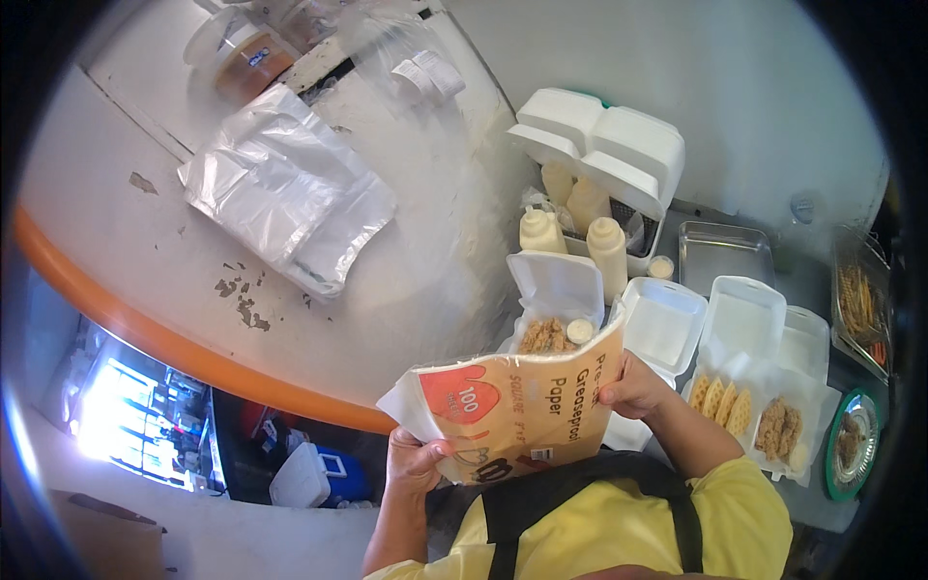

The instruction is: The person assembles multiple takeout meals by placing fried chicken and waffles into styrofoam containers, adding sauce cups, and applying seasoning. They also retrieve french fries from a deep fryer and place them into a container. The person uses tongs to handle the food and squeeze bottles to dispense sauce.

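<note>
My left hand [416,459] and my right hand [636,387] hold a flat pack of paper sheets [522,416] between them, close to my apron. The pack is tan with a red patch, in clear plastic, and white sheets show at its left end. Each hand pinches one side, thumb on top. Just beyond the pack, partly covered by it, a white foam box [556,280] stands open with fried chicken [547,336] and a small cup of pale sauce [580,332]. To the right of my right hand are an open foam box [672,314], waffle pieces [720,404] and more fried chicken [778,430].
Squeeze bottles [607,253] stand before a large foam container [619,145]. A metal tray [725,242], a wire basket of food [860,300] and a green-rimmed foil plate [867,454] lie right. Plastic bags [290,188] rest on the orange-edged white counter [222,362]. A blue-and-white cooler [309,474] sits lower left.
</note>
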Tool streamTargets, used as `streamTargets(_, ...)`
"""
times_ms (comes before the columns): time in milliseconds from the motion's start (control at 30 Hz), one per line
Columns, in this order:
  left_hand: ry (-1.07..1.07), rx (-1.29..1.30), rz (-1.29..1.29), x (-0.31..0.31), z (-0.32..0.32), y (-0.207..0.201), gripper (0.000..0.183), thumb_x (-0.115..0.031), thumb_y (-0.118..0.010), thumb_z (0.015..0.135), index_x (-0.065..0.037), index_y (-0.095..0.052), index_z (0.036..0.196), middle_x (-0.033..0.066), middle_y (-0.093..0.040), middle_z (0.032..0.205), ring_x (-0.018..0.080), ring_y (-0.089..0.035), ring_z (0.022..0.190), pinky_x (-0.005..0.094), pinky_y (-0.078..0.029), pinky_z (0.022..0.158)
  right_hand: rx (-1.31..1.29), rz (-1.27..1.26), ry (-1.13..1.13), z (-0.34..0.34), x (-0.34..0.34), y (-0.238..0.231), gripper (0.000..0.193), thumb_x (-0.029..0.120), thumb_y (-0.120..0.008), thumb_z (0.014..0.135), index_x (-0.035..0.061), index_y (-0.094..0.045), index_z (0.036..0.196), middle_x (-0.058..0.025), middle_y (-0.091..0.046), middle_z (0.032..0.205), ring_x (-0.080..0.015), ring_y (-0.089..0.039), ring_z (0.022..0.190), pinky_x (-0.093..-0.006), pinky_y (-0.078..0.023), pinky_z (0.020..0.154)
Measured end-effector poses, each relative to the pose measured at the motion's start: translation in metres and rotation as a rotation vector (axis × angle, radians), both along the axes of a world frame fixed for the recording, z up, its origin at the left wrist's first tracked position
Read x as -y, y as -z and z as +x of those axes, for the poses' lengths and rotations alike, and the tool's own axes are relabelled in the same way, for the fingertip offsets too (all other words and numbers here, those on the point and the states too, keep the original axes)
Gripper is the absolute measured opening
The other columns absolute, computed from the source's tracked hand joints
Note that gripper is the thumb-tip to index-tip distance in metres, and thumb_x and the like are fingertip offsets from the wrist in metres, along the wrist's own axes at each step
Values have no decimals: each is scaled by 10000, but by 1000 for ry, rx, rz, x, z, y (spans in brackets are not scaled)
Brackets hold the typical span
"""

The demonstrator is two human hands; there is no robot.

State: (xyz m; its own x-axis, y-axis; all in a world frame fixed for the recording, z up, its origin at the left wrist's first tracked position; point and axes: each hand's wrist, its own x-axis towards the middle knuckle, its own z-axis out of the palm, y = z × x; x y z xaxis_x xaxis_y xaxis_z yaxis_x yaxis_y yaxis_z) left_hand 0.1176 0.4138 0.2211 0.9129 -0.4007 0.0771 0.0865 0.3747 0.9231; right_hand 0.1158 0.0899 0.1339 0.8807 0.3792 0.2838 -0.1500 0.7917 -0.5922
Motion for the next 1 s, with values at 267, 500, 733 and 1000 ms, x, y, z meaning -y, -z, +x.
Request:
streamTargets(267, -166, 65, 270, 9, -9, -12, 408, -126, -736, 826, 22, -593, 1178, 127, -629, 1176, 244, -612, 1077, 395, -504, 927, 38, -1, 115, 1, 14, -4, 460, 22, -773, 744, -9, -614, 1175, -106, -668, 1126, -172, -631, 1018, -324, -487, 902)
streamTargets(500, -310, 91, -90, -10, -13, -20, 289, -56, -737, 804, -30, -598, 1056, 119, -655, 1083, 250, -646, 1003, 399, -503, 930, 231, -140, 248, -2, 17, -35, 466, -8, -781, 722, -18, -621, 1160, -95, -674, 1115, -159, -626, 1011, -322, -488, 895)
streamTargets(733, -730, 331, -39, -78, -8, -56, 135, -124, -634, 913, -76, -540, 997, 94, -641, 933, 205, -637, 806, 365, -548, 741, 181, -155, 357, -17, 14, -59, 418, -14, -801, 673, -31, -656, 1065, -118, -695, 1037, -176, -662, 932, -316, -512, 847)
streamTargets(1000, -1343, 901, 856, -143, 23, -78, 92, -128, -655, 868, -63, -702, 913, 80, -645, 842, 174, -601, 725, 290, -477, 662, 956, -992, 490, -50, -32, -136, 226, 13, -798, 617, 107, -710, 803, -32, -705, 802, -166, -681, 746, -426, -464, 951)
